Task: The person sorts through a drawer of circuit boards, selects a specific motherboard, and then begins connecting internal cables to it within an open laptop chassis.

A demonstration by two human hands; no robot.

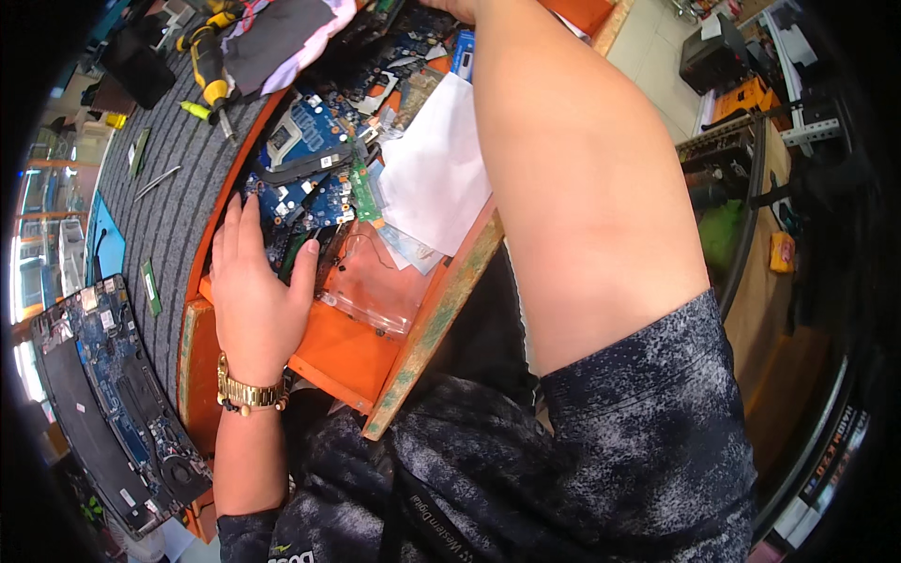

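My left hand (263,281) is open, fingers extended over the left edge of an orange wooden drawer (347,361), beside blue circuit boards (310,197). The drawer also holds a green board (364,188), a clear plastic bag (375,281) and white paper (432,159). A black strip (300,167) lies across the boards. My right hand (460,7) is at the top edge, over the far part of the drawer; its fingers are mostly out of sight, so what it touches cannot be seen.
A grey striped mat (155,225) carries screwdrivers (212,66), small green boards and dark cloth. A disassembled laptop (117,403) lies at lower left. Black equipment (709,56) and a glass-topped counter edge (770,178) are at right, beside the tiled floor (657,66).
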